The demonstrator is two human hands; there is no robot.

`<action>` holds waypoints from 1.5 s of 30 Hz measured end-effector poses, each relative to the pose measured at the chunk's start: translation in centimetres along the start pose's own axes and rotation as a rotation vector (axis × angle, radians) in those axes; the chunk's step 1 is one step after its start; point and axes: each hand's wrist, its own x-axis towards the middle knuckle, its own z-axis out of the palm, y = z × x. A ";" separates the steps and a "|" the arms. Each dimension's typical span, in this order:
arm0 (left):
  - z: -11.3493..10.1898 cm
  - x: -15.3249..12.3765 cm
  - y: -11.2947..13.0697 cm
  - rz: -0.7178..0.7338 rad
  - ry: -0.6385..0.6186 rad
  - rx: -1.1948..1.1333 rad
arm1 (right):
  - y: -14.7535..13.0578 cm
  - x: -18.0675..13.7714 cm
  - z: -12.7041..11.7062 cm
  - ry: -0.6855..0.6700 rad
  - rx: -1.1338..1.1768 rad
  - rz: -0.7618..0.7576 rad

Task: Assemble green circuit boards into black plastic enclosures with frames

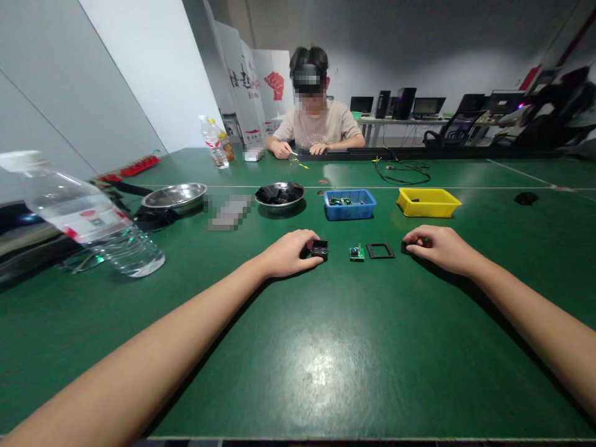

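Note:
My left hand (292, 254) is closed around a small black open box (320, 249), thumb in front and fingers behind, on the green table. To its right lies a small green circuit board (356, 253) with a dark round part on it. Beside the board is a flat black square frame (380, 251). At the right end of this row, my right hand (435, 247) pinches a small black piece (405, 247); its exact kind is hidden by the fingers.
Behind the row stand a metal bowl of black parts (280, 202), a blue bin (350, 212) with circuit boards and a yellow bin (428, 210). On the left are another metal bowl (174, 197) and a large water bottle (93, 214). A person (316, 118) sits across the table.

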 end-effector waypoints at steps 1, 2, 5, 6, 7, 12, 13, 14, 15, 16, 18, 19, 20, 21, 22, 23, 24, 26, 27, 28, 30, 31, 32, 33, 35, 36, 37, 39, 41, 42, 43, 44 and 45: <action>0.0 0.0 0.0 -0.002 0.005 -0.004 | 0.1 0.0 0.0 0.017 -0.010 -0.003; 0.0 -0.1 0.0 -0.004 0.009 -0.009 | 0.1 0.0 0.0 0.032 -0.019 -0.007; 0.1 -0.1 0.0 -0.007 0.012 -0.020 | 0.0 0.0 0.0 0.049 -0.034 -0.038; 0.1 -0.1 0.0 -0.007 0.010 -0.021 | 0.0 0.1 0.0 0.045 -0.038 -0.053; 0.1 -0.1 0.0 -0.005 0.008 -0.019 | -0.1 0.1 0.0 0.042 -0.043 -0.066; 0.0 0.0 0.0 -0.005 0.000 -0.007 | -0.1 0.2 0.0 0.042 -0.060 -0.123; 0.0 0.0 0.0 -0.005 0.000 -0.007 | 0.0 0.2 0.0 0.044 -0.063 -0.133; 0.0 0.0 0.0 -0.005 0.000 -0.008 | 0.0 0.2 -0.1 0.046 -0.068 -0.142; 0.0 0.0 0.1 -0.004 0.001 -0.009 | 0.1 0.2 -0.1 0.048 -0.072 -0.147; 0.0 0.0 0.1 -0.004 0.003 -0.010 | 0.1 0.2 -0.1 0.049 -0.075 -0.150; -0.1 -0.1 0.1 -0.002 0.010 -0.014 | 0.2 0.2 -0.1 0.054 -0.080 -0.148; -0.1 -0.1 0.1 -0.001 0.013 -0.019 | 0.2 0.2 -0.1 0.058 -0.081 -0.144; -0.1 -0.1 0.2 0.002 0.016 -0.026 | 0.3 0.2 -0.1 0.062 -0.082 -0.139; -0.1 -0.1 0.2 0.003 0.018 -0.033 | 0.3 0.2 -0.1 0.065 -0.083 -0.135; -0.1 -0.1 0.3 0.004 0.018 -0.039 | 0.3 0.1 -0.1 0.067 -0.085 -0.130; -0.2 -0.1 0.3 0.003 0.017 -0.045 | 0.3 0.1 -0.1 0.068 -0.086 -0.126; -0.2 -0.1 0.4 0.001 0.016 -0.049 | 0.3 0.1 -0.1 0.069 -0.088 -0.122; -0.2 -0.1 0.5 -0.005 0.013 -0.056 | 0.2 0.1 -0.1 0.074 -0.089 -0.115; -0.3 -0.1 0.5 -0.009 0.015 -0.060 | 0.1 0.1 -0.1 0.080 -0.086 -0.113; -0.3 -0.1 0.6 -0.012 0.018 -0.065 | 0.1 0.1 -0.1 0.085 -0.082 -0.111; -0.3 -0.1 0.6 -0.016 0.026 -0.074 | -0.1 0.1 -0.1 0.088 -0.072 -0.111; -0.2 -0.1 0.6 -0.017 0.029 -0.078 | -0.1 0.1 -0.2 0.086 -0.067 -0.113; -0.2 -0.1 0.6 -0.016 0.031 -0.081 | -0.1 0.1 -0.2 0.084 -0.062 -0.114; -0.2 -0.1 0.6 -0.014 0.033 -0.083 | -0.1 0.1 -0.2 0.081 -0.059 -0.115; -0.2 -0.1 0.6 -0.010 0.032 -0.081 | -0.1 0.1 -0.2 0.078 -0.056 -0.113; -0.3 -0.1 0.6 -0.008 0.031 -0.079 | -0.1 0.1 -0.2 0.077 -0.055 -0.110; -0.3 -0.1 0.6 -0.007 0.030 -0.077 | -0.1 0.1 -0.2 0.077 -0.055 -0.106; -0.3 -0.1 0.6 -0.007 0.028 -0.074 | -0.1 0.1 -0.2 0.077 -0.058 -0.097; -0.3 -0.1 0.6 -0.007 0.029 -0.073 | -0.1 0.1 -0.2 0.075 -0.061 -0.082; -0.2 -0.1 0.6 -0.006 0.030 -0.074 | -0.1 0.1 -0.2 0.074 -0.061 -0.075; -0.2 -0.1 0.6 -0.004 0.032 -0.074 | -0.2 0.1 -0.2 0.073 -0.061 -0.070; -0.2 -0.1 0.6 -0.002 0.036 -0.075 | -0.2 0.1 -0.3 0.073 -0.060 -0.067; -0.2 -0.1 0.6 0.001 0.039 -0.076 | -0.2 0.1 -0.3 0.073 -0.057 -0.066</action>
